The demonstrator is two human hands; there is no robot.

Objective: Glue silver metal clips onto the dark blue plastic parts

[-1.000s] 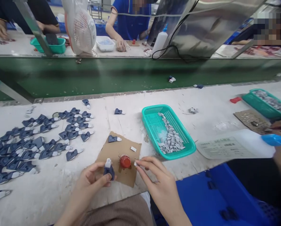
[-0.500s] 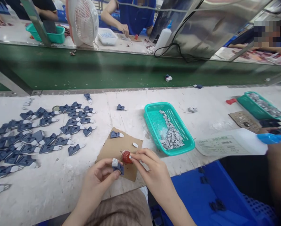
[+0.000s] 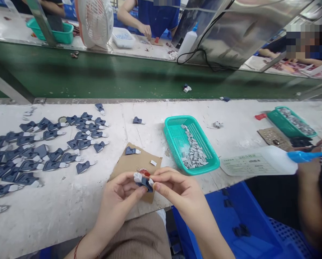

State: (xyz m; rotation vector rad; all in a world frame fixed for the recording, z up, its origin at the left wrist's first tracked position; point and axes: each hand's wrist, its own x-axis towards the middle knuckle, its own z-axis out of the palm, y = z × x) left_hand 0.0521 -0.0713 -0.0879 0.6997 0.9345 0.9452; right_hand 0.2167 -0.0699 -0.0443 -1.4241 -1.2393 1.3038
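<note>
Over the brown cardboard sheet (image 3: 120, 164), the left hand (image 3: 119, 196) pinches a navy-and-white plastic piece (image 3: 143, 181); the right hand (image 3: 182, 189), shifted from the red round cap (image 3: 145, 172), brings a pinched small white chip (image 3: 151, 182) to it, apparently pairing both.

Head-worn view, looking forward and down over a worktable (image 3: 64, 212).
The one camera sits at the wearer's head, above the near table edge, and faces across toward a far bench (image 3: 12, 30). It is close to the left hand (image 3: 120, 201) and right hand (image 3: 181, 192), which fill the lower middle, with forearms rising from the bottom edge; the lap (image 3: 139, 235) shows from above. A green basket (image 3: 173, 138) lies a little farther off, right of centre. Beyond the green strip (image 3: 128, 84), a person in blue (image 3: 158, 18) sits farther away, cut by the top edge; a neighbour's arm (image 3: 313, 198) appears at right.
</note>
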